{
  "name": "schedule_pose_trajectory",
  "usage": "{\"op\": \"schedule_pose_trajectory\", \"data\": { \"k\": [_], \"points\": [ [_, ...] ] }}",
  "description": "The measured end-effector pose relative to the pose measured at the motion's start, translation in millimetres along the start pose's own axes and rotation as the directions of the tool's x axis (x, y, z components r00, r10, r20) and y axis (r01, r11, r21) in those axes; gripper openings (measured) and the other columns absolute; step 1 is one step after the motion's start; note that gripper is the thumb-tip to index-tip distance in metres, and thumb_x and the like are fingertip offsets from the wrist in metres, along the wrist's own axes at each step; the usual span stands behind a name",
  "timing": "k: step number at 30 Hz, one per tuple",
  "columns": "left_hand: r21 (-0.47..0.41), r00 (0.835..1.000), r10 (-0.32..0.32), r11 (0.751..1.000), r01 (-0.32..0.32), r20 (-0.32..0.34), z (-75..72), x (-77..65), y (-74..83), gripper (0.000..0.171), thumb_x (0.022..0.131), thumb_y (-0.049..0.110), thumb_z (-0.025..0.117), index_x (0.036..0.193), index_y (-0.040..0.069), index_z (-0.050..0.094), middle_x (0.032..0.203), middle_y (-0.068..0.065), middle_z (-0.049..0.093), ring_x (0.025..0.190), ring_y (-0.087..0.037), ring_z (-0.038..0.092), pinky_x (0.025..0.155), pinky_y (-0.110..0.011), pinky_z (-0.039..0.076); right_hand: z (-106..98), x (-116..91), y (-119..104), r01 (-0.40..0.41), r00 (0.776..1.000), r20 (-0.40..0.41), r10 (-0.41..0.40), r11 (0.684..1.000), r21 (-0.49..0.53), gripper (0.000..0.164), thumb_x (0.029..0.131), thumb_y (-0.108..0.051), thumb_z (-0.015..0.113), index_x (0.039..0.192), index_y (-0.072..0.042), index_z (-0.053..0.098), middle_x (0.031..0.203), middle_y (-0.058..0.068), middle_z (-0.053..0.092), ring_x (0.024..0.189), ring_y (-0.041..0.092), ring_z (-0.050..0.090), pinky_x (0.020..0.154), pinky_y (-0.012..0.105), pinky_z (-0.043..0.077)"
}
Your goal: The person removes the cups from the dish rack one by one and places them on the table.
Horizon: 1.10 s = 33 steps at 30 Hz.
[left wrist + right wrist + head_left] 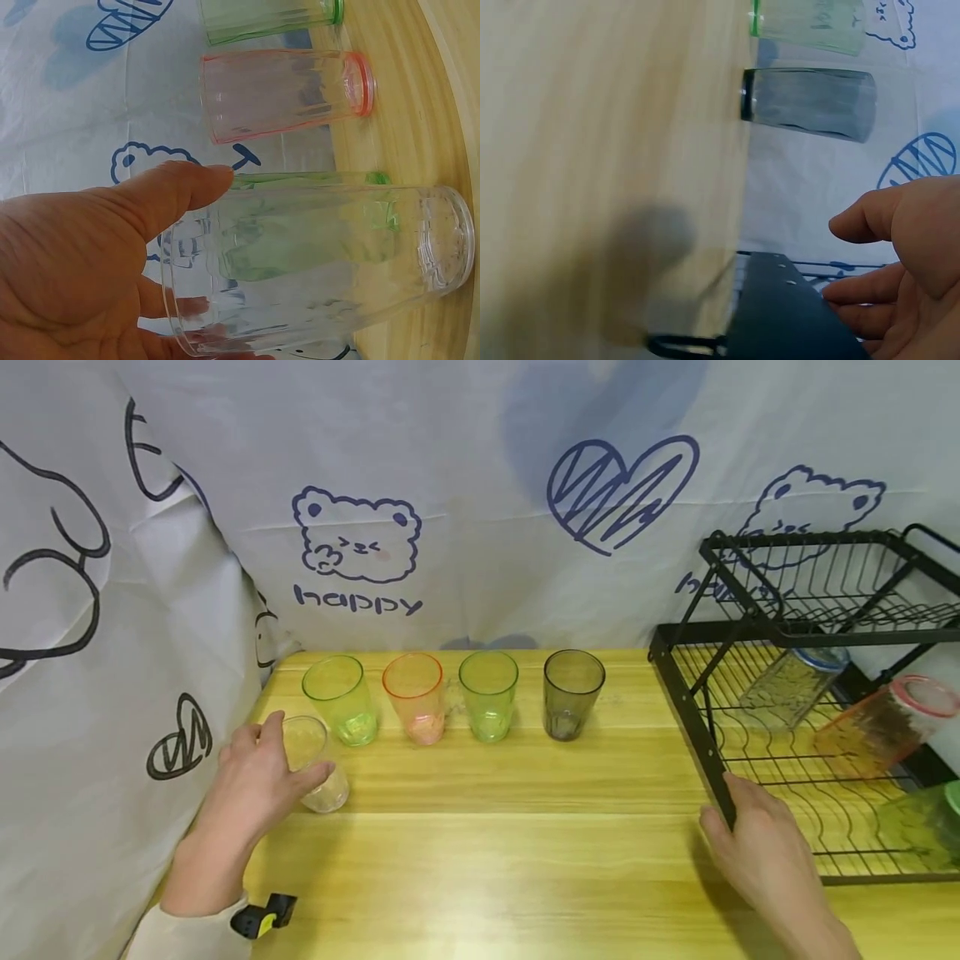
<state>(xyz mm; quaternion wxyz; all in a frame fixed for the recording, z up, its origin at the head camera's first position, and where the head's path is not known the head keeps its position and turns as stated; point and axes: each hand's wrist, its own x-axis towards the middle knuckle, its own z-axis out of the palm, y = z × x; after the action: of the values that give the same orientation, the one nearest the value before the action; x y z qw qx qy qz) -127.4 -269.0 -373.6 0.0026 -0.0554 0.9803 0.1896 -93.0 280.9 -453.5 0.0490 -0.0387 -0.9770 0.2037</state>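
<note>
At the left of the table, my left hand [258, 781] holds a clear plastic cup [327, 793] near its rim. In the left wrist view the thumb [187, 184] lies along one side of this upright cup and the fingers reach round the other. My right hand [768, 843] hovers by the left edge of a black dish rack [697, 735]. Its fingers are loosely bent, with nothing between thumb and fingers in the right wrist view.
Behind the clear cup stands a row of upright cups: yellow-green [337, 697], pink-red [416, 697], green [489, 697] and grey [572, 697]. Tilted in the rack are a blue-rimmed cup [795, 685], a red-orange cup [873, 727] and a green cup [918, 827]. A printed cloth [480, 485] hangs behind.
</note>
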Motion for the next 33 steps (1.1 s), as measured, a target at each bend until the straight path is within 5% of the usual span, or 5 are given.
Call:
{"op": "schedule_pose_trajectory", "data": {
  "k": [6, 16, 24, 30, 33],
  "points": [
    [0.004, 1.0, 0.006, 1.0, -0.005, -0.011, 0.5, 0.5, -0.3, 0.105, 0.093, 0.047, 0.075, 0.159, -0.014, 0.021, 0.15, -0.051, 0.028, 0.133, -0.071, 0.031, 0.108, -0.08, 0.034, -29, 19, 4, 0.002, 1.0, -0.003, -0.002, 0.999, -0.044, 0.069, 0.109, -0.037, 0.053, 0.153, 0.014, 0.04, 0.147, 0.045, 0.043, 0.129, 0.067, 0.042, 0.1, 0.081, 0.038],
    [0.019, 1.0, 0.0, 1.0, 0.0, -0.003, -0.7, -1.2, -3.9, 0.102, 0.094, 0.044, 0.075, 0.158, -0.016, 0.024, 0.148, -0.051, 0.03, 0.131, -0.07, 0.033, 0.107, -0.08, 0.035, -76, 62, 15, -0.024, 0.99, -0.14, 0.007, 0.992, -0.124, 0.068, 0.108, -0.031, 0.053, 0.152, 0.019, 0.037, 0.148, 0.046, 0.041, 0.131, 0.068, 0.037, 0.108, 0.08, 0.033],
    [0.027, 1.0, 0.019, 0.999, -0.018, -0.019, 1.4, 0.1, -4.3, 0.1, 0.093, 0.042, 0.076, 0.156, -0.018, 0.026, 0.145, -0.052, 0.033, 0.128, -0.071, 0.036, 0.105, -0.079, 0.036, -92, 65, 31, -0.087, 0.983, -0.171, 0.063, 0.986, -0.139, 0.068, 0.108, -0.03, 0.051, 0.152, 0.019, 0.035, 0.148, 0.047, 0.039, 0.131, 0.069, 0.036, 0.106, 0.081, 0.033],
    [0.024, 1.0, 0.015, 1.0, -0.014, -0.013, 2.1, 1.8, -2.3, 0.101, 0.093, 0.043, 0.076, 0.157, -0.018, 0.026, 0.146, -0.052, 0.032, 0.129, -0.07, 0.034, 0.106, -0.079, 0.036, -99, 58, 54, -0.131, 0.942, -0.33, 0.067, 0.976, -0.175, 0.043, 0.101, -0.021, 0.057, 0.12, 0.017, 0.051, 0.107, 0.044, 0.057, 0.092, 0.063, 0.055, 0.072, 0.07, 0.045],
    [0.022, 1.0, 0.014, 1.0, -0.014, -0.011, 2.3, 3.0, -1.0, 0.101, 0.093, 0.042, 0.076, 0.157, -0.018, 0.025, 0.146, -0.051, 0.032, 0.13, -0.07, 0.034, 0.107, -0.079, 0.035, -100, 56, 64, -0.251, 0.912, -0.362, 0.194, 0.961, -0.117, 0.052, 0.102, -0.017, 0.057, 0.134, 0.021, 0.044, 0.119, 0.049, 0.053, 0.108, 0.065, 0.053, 0.085, 0.072, 0.046]
  ]
}}
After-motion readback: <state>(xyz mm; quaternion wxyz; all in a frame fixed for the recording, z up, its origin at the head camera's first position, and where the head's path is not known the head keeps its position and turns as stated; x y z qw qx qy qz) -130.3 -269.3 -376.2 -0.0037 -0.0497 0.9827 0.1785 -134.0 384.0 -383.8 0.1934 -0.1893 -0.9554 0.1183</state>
